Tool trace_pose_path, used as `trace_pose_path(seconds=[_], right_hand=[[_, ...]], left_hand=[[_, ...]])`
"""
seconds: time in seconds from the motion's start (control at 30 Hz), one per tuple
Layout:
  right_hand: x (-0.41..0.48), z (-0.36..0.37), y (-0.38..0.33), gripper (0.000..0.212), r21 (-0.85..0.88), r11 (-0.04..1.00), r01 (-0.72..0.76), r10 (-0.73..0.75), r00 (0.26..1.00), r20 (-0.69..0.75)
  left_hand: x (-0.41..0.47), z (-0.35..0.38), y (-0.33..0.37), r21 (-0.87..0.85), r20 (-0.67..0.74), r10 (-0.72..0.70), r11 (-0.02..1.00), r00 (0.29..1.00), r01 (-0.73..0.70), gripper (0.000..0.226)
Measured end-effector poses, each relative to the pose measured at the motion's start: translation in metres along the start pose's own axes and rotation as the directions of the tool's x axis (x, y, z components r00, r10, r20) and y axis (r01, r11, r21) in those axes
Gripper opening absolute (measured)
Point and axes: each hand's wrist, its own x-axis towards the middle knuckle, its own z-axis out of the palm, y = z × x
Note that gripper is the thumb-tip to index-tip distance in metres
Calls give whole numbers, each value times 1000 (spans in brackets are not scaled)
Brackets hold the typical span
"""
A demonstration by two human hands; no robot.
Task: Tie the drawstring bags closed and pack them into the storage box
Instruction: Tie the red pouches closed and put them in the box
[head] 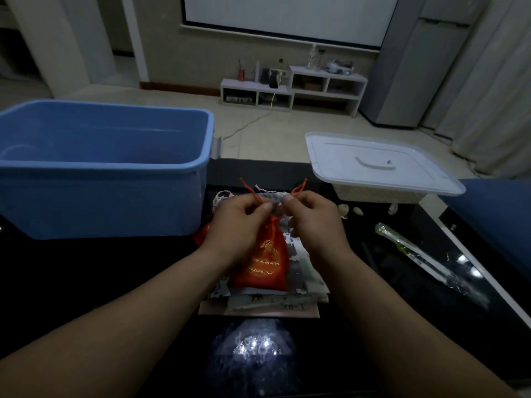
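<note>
A red drawstring bag (265, 261) with gold embroidery lies on top of a pile of pale fabric bags (298, 294) in the middle of the dark table. My left hand (237, 222) pinches the bag's left red cord near its gathered neck. My right hand (313, 218) pinches the right red cord. Both cord ends stick up past my fingers. The blue storage box (109, 196) stands open just to the left of my hands; its inside looks bare.
A white box lid (379, 165) rests on a shallow container at the right rear. A clear plastic wrapper (416, 254) lies on the table's right side. Small pale bits (349, 210) sit beyond my right hand. A ceiling light reflects in the glossy table near me.
</note>
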Motion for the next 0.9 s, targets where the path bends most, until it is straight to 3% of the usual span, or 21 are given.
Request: trace_pose_path(seconds=[0.1,0.23,0.3,0.37,0.47,0.57,0.63,0.9], right_hand=[[4,2,-3,21,-102,988,116,-110,992,67],[9,6,-3,21,-196,954,226,-201,970,137],[10,5,-1,20,-121,980,161,-147,982,119],[9,3,3,19,28,999,-23,20,994,106],[4,4,14,16,109,980,-169,145,969,200],[0,12,19,36,208,964,-166,114,964,242],[1,18,22,38,257,957,-137,77,970,231],[1,25,29,14,128,983,-135,116,982,151]], left_hand=[[5,3,-5,34,97,42,998,994,-45,19],[7,4,-8,-73,138,-21,997,990,32,21],[8,5,-8,-144,154,-85,984,984,107,20],[8,5,-6,-208,142,-155,961,978,183,22],[11,1,-8,-268,102,-195,939,976,215,22],[12,0,-6,-290,119,-192,932,974,219,21],[11,-1,-5,-317,138,-193,921,971,228,23],[7,-5,-3,-251,144,-186,943,972,218,22]])
